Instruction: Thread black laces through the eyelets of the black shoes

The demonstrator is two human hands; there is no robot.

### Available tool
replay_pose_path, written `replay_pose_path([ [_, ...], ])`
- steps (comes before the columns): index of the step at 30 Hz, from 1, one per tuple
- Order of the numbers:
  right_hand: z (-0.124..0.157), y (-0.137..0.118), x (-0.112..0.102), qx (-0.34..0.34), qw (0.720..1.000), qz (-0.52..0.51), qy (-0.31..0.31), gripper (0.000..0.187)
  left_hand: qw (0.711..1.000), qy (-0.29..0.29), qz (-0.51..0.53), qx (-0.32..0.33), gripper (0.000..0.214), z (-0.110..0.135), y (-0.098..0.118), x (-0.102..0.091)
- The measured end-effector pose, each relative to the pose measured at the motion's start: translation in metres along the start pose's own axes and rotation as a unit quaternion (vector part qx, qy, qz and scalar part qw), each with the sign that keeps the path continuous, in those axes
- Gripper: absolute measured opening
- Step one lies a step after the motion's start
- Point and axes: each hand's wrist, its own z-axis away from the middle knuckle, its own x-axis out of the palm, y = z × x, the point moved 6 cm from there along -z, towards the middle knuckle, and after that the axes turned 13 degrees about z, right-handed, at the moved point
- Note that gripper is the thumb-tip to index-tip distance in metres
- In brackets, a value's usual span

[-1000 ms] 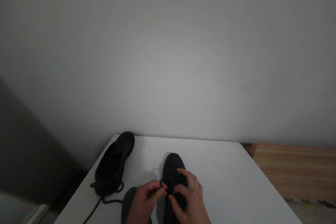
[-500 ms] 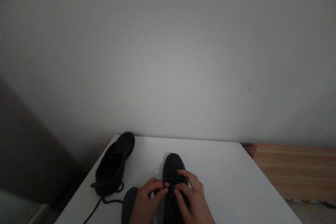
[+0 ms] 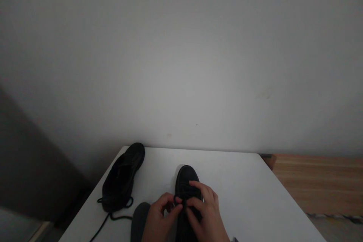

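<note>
Hands met over the lacing of a black shoe that stood on the white table, toe pointing away from the wearer of the camera, near the table's front edge. Left hand came in from the shoe's left side; its thumb and forefinger were pinched on a dark loop of the shoelace at the shoe's left edge. Right hand lay over the top of the lacing, fingers curled and closed against the upper, fingertips touching those of the left hand at the lace. Whether the right hand held a strand of its own could not be told; the lace was dark against a dark shoe. Heel of the shoe was hidden under both hands and cut off by the lower edge of the view.

Second black shoe lay well to the left, near the table's left edge, toe toward the far corner, apart from both hands. Its loose lace trailed from the heel end across the table toward the front-left edge. Plain grey wall stood behind the table; wooden floor showed to the right.
</note>
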Motion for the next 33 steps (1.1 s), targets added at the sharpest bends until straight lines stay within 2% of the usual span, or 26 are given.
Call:
replay_pose_path([
  [3,0.005,0.001,-0.001,0.018,0.998,-0.015,0.055,0.021,1.0,-0.004,0.022,0.01,0.023,0.001,-0.002,0.002],
  [8,0.015,0.011,-0.011,0.031,0.993,-0.061,0.098,0.018,0.998,-0.026,0.001,0.059,0.057,0.008,-0.003,0.005],
  [14,0.023,0.025,-0.04,-0.006,0.99,-0.092,0.107,0.015,0.988,-0.044,-0.08,0.122,0.049,0.014,0.015,0.009],
  [17,0.025,0.021,-0.048,-0.012,0.987,-0.09,0.135,0.017,0.981,-0.054,-0.109,0.15,0.045,0.017,0.024,0.013],
  [20,0.024,0.011,-0.049,-0.037,0.986,-0.088,0.138,0.021,0.971,-0.068,-0.141,0.183,0.035,0.018,0.028,0.017],
  [23,0.018,0.005,-0.05,-0.079,0.988,-0.087,0.103,0.024,0.959,-0.072,-0.17,0.214,0.019,0.016,0.029,0.019],
  [26,0.01,0.006,-0.051,-0.102,0.993,-0.051,0.043,0.022,0.958,-0.07,-0.175,0.215,0.015,0.013,0.029,0.019],
  [29,0.003,0.005,-0.044,-0.105,0.993,0.048,-0.031,0.021,0.959,-0.067,-0.164,0.22,0.015,0.013,0.031,0.019],
  [33,-0.004,-0.006,-0.019,-0.109,0.959,0.224,-0.132,0.026,0.957,-0.081,-0.16,0.227,0.016,0.015,0.033,0.02],
])
